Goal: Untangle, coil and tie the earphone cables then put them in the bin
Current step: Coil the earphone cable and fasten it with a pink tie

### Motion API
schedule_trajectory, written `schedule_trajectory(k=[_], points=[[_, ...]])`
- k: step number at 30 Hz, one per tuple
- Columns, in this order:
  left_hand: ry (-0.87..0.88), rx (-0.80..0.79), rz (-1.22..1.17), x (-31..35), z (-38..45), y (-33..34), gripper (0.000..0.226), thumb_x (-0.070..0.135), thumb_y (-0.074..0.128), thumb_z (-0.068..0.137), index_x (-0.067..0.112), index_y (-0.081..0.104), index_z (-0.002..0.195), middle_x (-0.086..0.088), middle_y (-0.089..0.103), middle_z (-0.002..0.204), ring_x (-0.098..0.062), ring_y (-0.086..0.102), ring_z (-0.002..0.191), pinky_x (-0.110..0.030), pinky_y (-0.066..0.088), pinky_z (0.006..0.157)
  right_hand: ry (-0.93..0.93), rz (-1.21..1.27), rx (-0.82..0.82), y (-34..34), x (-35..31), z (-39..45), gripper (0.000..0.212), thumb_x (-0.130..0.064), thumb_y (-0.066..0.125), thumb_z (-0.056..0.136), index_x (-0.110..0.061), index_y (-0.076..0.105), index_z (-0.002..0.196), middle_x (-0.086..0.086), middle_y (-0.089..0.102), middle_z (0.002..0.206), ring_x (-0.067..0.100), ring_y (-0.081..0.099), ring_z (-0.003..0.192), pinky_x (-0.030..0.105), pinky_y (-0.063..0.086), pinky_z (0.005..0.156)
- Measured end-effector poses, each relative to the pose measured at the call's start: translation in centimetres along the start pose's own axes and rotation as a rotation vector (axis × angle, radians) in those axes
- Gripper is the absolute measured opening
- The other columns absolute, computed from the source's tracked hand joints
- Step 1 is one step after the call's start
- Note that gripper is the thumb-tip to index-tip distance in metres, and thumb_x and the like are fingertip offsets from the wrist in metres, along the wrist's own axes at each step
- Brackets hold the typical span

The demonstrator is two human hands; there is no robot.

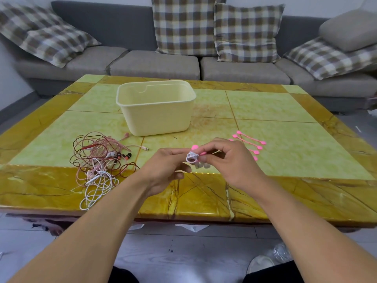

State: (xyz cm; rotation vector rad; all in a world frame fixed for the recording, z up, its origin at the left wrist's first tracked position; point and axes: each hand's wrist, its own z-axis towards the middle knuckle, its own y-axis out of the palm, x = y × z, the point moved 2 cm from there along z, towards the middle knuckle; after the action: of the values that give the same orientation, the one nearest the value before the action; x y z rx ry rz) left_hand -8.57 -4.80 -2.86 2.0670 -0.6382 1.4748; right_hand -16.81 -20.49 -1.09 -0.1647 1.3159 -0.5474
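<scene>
A small coil of white earphone cable [191, 157] hangs between my hands above the table's near edge. My left hand [165, 168] pinches the coil from the left. My right hand [228, 160] pinches a pink silicone tie [196, 149] that wraps round the coil. A tangle of pink, dark red and white earphone cables [100, 160] lies on the table to the left. The cream plastic bin [156, 111] stands open beyond my hands, and no cables show inside it. Several more pink ties [250, 142] lie to the right, partly hidden by my right hand.
The yellow and green marble table [285, 127] fills the middle of the view. A grey sofa [155, 66] with checked cushions stands behind it. A loose plug end [145, 148] of a pink cable lies near the bin.
</scene>
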Motion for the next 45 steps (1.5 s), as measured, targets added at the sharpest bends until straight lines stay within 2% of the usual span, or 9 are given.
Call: schedule_trajectory(k=[3, 8, 12, 15, 21, 31, 37, 42, 45], points=[[-0.096, -0.076, -0.101, 0.1, -0.4, 0.5, 0.025, 0.024, 0.068, 0.088, 0.007, 0.076, 0.103, -0.013, 0.077, 0.101, -0.026, 0.076, 0.08, -0.022, 0.058, 0.057, -0.1, -0.162, -0.029, -0.5, -0.1, -0.2, 0.022, -0.003, 0.075, 0.088, -0.021, 0.082, 0.099, -0.012, 0.072, 0.091, 0.007, 0.068, 0.09, 0.022, 0.053, 0.083], [-0.253, -0.1, -0.381, -0.3, -0.4, 0.6, 0.019, 0.007, 0.068, 0.078, -0.005, 0.079, 0.088, -0.022, 0.075, 0.097, -0.029, 0.077, 0.079, -0.025, 0.062, 0.064, -0.263, -0.407, -0.064, -0.1, -0.2, -0.6, 0.02, -0.008, 0.077, 0.087, -0.022, 0.08, 0.101, -0.012, 0.072, 0.088, 0.003, 0.061, 0.086, 0.015, 0.045, 0.081], [-0.27, -0.086, -0.441, -1.1, -0.3, 0.9, 0.018, -0.001, 0.061, 0.088, -0.007, 0.078, 0.087, -0.021, 0.074, 0.09, -0.023, 0.075, 0.074, -0.022, 0.061, 0.064, -0.116, -0.286, -0.051, 0.0, -0.1, -1.0, 0.017, -0.012, 0.081, 0.084, -0.022, 0.077, 0.097, -0.012, 0.076, 0.088, 0.0, 0.071, 0.088, 0.026, 0.057, 0.085], [-0.236, -0.043, -0.413, -1.2, -0.2, 0.8, 0.017, -0.004, 0.059, 0.093, -0.01, 0.074, 0.098, -0.022, 0.073, 0.094, -0.021, 0.074, 0.074, -0.021, 0.061, 0.067, 0.002, -0.119, 0.019, -0.4, 0.1, -1.1, 0.012, -0.012, 0.085, 0.08, -0.021, 0.078, 0.085, -0.01, 0.078, 0.083, 0.003, 0.073, 0.082, 0.029, 0.059, 0.083], [-0.201, -0.03, -0.297, -1.0, -0.1, 0.7, 0.013, -0.002, 0.063, 0.093, -0.006, 0.073, 0.1, -0.018, 0.075, 0.089, -0.013, 0.068, 0.066, -0.016, 0.058, 0.063, 0.079, 0.004, 0.028, -0.7, 0.5, -1.1, 0.014, -0.012, 0.083, 0.081, -0.025, 0.08, 0.087, -0.011, 0.078, 0.082, 0.004, 0.072, 0.079, 0.021, 0.057, 0.077], [-0.102, 0.049, -0.057, -1.3, -0.3, 1.1, 0.013, -0.002, 0.067, 0.091, -0.009, 0.075, 0.098, -0.022, 0.075, 0.092, -0.019, 0.074, 0.078, -0.023, 0.059, 0.066, 0.177, -0.006, 0.013, -0.4, 1.5, -1.0, 0.01, -0.013, 0.082, 0.083, -0.021, 0.081, 0.089, 0.002, 0.078, 0.082, 0.017, 0.076, 0.073, 0.049, 0.062, 0.079], [-0.142, 0.037, -0.072, -1.4, -0.2, 0.9, 0.014, -0.003, 0.066, 0.091, -0.011, 0.074, 0.097, -0.021, 0.074, 0.09, -0.019, 0.074, 0.079, -0.025, 0.061, 0.068, 0.153, -0.007, 0.008, -0.1, 1.5, -0.9, 0.011, -0.009, 0.082, 0.083, -0.019, 0.081, 0.087, 0.0, 0.078, 0.082, 0.017, 0.075, 0.077, 0.043, 0.064, 0.073], [-0.151, 0.005, -0.129, -1.5, -0.1, 0.9, 0.016, 0.004, 0.065, 0.093, -0.005, 0.077, 0.1, -0.017, 0.075, 0.098, -0.02, 0.073, 0.087, -0.029, 0.061, 0.078, 0.128, -0.029, 0.031, 0.0, 1.4, -0.9, 0.03, -0.016, 0.082, 0.084, -0.029, 0.077, 0.11, -0.004, 0.076, 0.086, 0.009, 0.072, 0.078, 0.032, 0.063, 0.069], [-0.144, -0.04, -0.204, -1.4, -0.2, 0.9, 0.023, 0.012, 0.074, 0.088, -0.001, 0.076, 0.107, -0.013, 0.074, 0.096, -0.025, 0.072, 0.089, -0.035, 0.06, 0.088, 0.137, -0.106, 0.068, -0.3, 1.4, -0.8, 0.017, -0.021, 0.082, 0.084, -0.027, 0.08, 0.101, -0.01, 0.077, 0.082, 0.004, 0.072, 0.076, 0.021, 0.058, 0.074]])
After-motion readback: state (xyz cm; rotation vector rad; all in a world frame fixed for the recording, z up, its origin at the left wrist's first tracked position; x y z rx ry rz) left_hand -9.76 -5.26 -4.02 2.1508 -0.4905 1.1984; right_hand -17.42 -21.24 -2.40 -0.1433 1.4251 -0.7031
